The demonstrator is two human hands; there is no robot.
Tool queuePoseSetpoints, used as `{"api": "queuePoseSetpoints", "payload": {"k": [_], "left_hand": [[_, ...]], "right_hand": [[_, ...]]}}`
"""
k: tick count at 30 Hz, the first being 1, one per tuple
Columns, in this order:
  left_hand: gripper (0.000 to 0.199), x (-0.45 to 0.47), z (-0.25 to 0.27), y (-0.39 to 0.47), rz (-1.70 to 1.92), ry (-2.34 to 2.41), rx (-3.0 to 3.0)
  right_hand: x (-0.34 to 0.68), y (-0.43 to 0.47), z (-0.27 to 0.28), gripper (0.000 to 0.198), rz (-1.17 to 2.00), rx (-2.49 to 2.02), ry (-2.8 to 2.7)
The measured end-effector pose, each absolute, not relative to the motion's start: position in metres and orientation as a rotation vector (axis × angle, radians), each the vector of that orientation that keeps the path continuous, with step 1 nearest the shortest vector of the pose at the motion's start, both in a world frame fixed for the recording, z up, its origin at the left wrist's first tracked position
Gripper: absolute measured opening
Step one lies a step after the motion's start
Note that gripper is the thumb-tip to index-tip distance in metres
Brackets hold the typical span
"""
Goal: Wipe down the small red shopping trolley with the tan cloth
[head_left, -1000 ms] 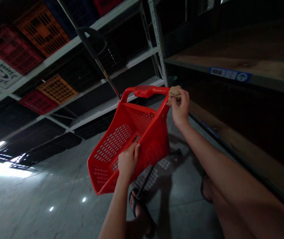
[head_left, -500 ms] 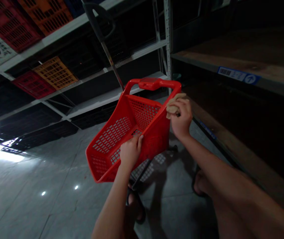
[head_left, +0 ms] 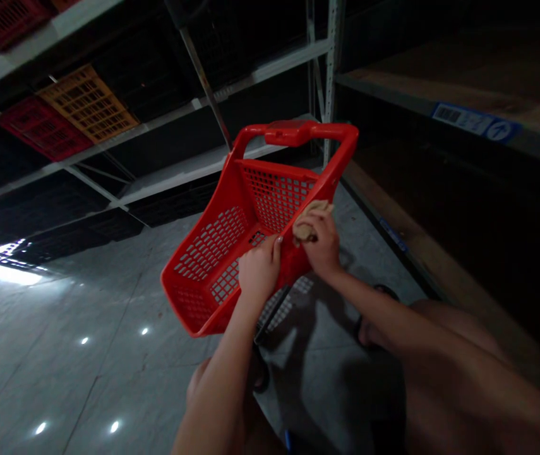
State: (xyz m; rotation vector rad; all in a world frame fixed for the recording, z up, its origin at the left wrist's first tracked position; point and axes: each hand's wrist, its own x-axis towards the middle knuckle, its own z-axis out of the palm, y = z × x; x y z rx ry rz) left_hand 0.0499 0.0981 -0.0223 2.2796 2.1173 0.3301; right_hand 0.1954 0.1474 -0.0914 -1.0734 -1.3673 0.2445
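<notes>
While a crumpled tan cloth (head_left: 302,231) rests against the near side rim of a red plastic shopping cart (head_left: 223,189), the right hand (head_left: 323,243) has its fingers curled closed around it, below the cart's handle. Close beside it, further down that rim, the left hand (head_left: 259,266) is closed over the edge with its thumb near the rim; its other fingers are mostly hidden on the basket's inner side.

Grid-like openings pierce the basket's walls and floor, and the looped red handle (head_left: 291,134) rises at the far end, away from the person. A dark metal leg (head_left: 274,313) shows beneath, above a smooth grey floor (head_left: 108,354) marked with small bright reflections.

Beyond the cart, a slim metal pole (head_left: 206,85) leans in front of a pale metal rack (head_left: 288,66). On one rack level, a yellow-orange slatted plastic crate (head_left: 88,104) sits next to a red slatted plastic crate (head_left: 45,128). To the right runs a brown wooden shelf (head_left: 397,79), its front edge bearing a blue-and-white label (head_left: 475,123) with a barcode and an arrow; the space under it is too dark to make out.
</notes>
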Motion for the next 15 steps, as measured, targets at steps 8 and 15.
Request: {"api": "queuePoseSetpoints", "payload": {"k": [8, 15], "left_hand": [[0.041, 0.067, -0.019, 0.105, 0.429, 2.067, 2.129], [0.043, 0.017, -0.012, 0.097, 0.629, 1.51, 2.173]], "right_hand": [[0.226, 0.195, -0.098, 0.031, 0.129, -1.204, -0.998], [0.176, 0.162, -0.137, 0.03, 0.317, -1.238, -1.107]]}}
